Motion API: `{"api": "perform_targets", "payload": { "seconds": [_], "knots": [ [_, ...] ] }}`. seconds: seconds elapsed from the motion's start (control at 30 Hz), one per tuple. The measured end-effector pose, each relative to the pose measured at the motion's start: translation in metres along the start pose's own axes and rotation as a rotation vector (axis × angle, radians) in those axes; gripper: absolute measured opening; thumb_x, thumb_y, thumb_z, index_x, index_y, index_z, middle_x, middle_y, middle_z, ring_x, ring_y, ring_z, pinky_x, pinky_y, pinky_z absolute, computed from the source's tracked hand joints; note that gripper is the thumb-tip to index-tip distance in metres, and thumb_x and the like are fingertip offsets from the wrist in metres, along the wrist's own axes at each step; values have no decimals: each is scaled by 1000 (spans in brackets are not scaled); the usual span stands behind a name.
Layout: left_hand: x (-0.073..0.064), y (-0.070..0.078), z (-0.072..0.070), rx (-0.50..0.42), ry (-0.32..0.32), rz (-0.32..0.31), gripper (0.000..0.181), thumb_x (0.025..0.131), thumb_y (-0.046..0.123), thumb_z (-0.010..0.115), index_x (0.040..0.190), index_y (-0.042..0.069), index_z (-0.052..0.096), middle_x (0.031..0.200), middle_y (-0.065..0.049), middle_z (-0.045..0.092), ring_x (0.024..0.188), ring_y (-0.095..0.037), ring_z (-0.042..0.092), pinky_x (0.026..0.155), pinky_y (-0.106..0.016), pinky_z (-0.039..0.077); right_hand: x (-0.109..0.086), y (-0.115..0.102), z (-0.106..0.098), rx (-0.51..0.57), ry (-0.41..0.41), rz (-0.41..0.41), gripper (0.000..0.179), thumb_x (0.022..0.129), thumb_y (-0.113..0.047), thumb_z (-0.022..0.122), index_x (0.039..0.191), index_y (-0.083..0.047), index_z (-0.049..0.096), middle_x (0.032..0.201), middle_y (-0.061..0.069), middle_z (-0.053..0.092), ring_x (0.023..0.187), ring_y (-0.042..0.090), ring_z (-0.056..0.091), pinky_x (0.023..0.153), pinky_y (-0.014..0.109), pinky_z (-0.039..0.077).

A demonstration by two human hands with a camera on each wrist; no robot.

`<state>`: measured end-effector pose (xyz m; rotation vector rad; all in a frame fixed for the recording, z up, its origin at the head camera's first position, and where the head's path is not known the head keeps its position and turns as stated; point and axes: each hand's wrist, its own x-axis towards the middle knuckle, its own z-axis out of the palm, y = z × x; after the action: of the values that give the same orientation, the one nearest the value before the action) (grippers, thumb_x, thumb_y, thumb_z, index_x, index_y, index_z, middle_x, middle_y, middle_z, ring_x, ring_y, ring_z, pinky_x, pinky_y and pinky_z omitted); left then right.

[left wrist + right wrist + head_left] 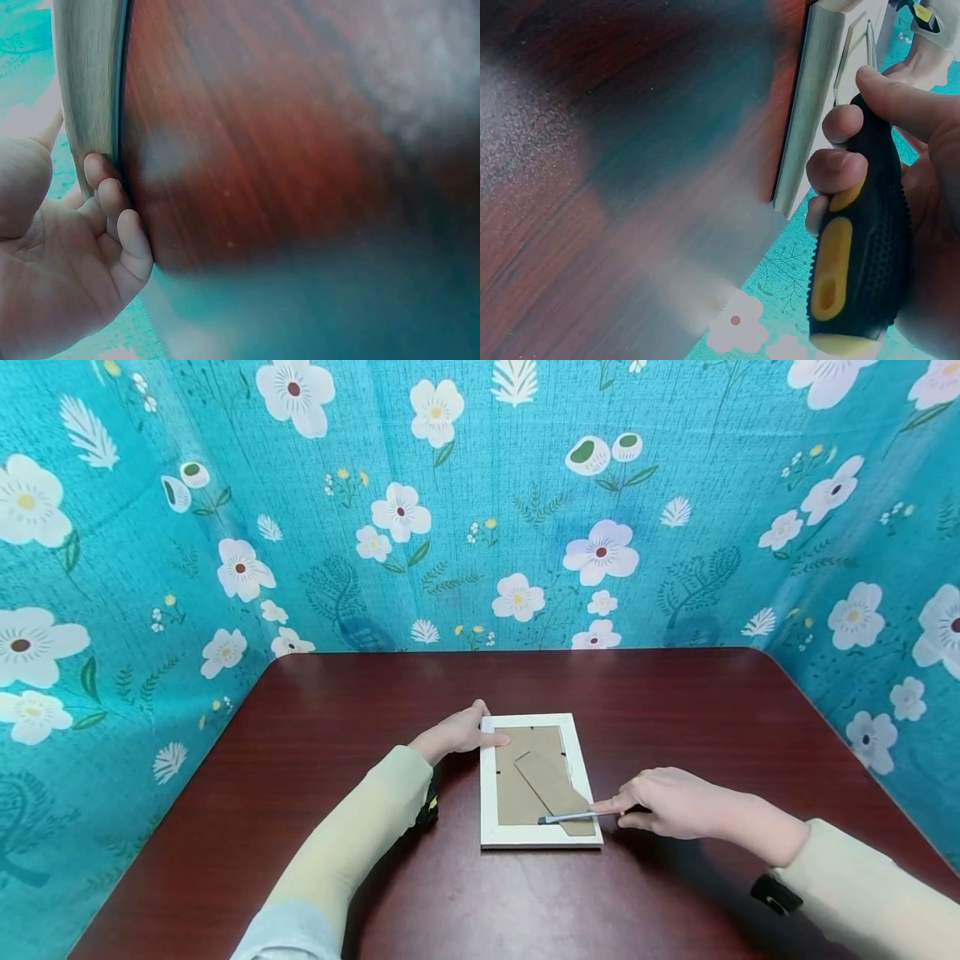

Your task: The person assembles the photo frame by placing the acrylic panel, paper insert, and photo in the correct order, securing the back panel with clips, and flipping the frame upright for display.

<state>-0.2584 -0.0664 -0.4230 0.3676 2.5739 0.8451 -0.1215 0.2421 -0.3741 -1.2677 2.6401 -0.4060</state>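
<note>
A white picture frame (525, 837) lies face down on the table. Its brown backing board (513, 797) faces up, with a stand flap (553, 777) on it and small dark tabs along the inner edge. My left hand (465, 731) grips the frame's upper left side, thumb over the backing, fingers along the outer edge. In my right hand (667, 802) is a screwdriver (862, 247) with a black and yellow handle. The screwdriver's flat tip touches down near the backing's lower inner edge, and its shaft crosses the frame's right side.
The dark red-brown table (360, 693) extends around the frame on all sides. A blue floral cloth (480, 527) hangs behind and beside the table. Black bands (777, 893) sit at both wrists.
</note>
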Motion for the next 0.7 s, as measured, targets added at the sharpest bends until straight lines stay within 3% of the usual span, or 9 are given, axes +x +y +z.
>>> {"api": "perform_targets", "payload": {
  "seconds": [0.27, 0.57, 0.7],
  "knots": [
    [0, -1, 1, 9, 0, -2, 47, 87, 46, 70, 108, 12, 44, 86, -7, 54, 73, -18, 48, 62, -29, 38, 0, -3, -1, -13, 14, -5, 40, 82, -9, 77, 120, -20, 71, 86, -15, 70, 55, -4, 37, 46, 18, 30],
    [0, 1, -1, 4, 2, -15, 47, 87, 46, 71, 108, 13, 45, 86, -7, 54, 72, -18, 47, 62, -28, 37, 0, 0, -3, 11, 17, 12, 34, 88, -15, 72, 122, -20, 70, 96, -11, 71, 68, -5, 53, 55, 21, 42],
    [-2, 3, -3, 14, -7, -21, 46, 88, 46, 70, 108, 13, 44, 85, -6, 53, 71, -16, 47, 63, -28, 37, 0, 3, -5, -26, 39, 2, 34, 88, -16, 71, 122, -19, 70, 97, -10, 71, 73, -5, 55, 60, 24, 45]
  ]
}}
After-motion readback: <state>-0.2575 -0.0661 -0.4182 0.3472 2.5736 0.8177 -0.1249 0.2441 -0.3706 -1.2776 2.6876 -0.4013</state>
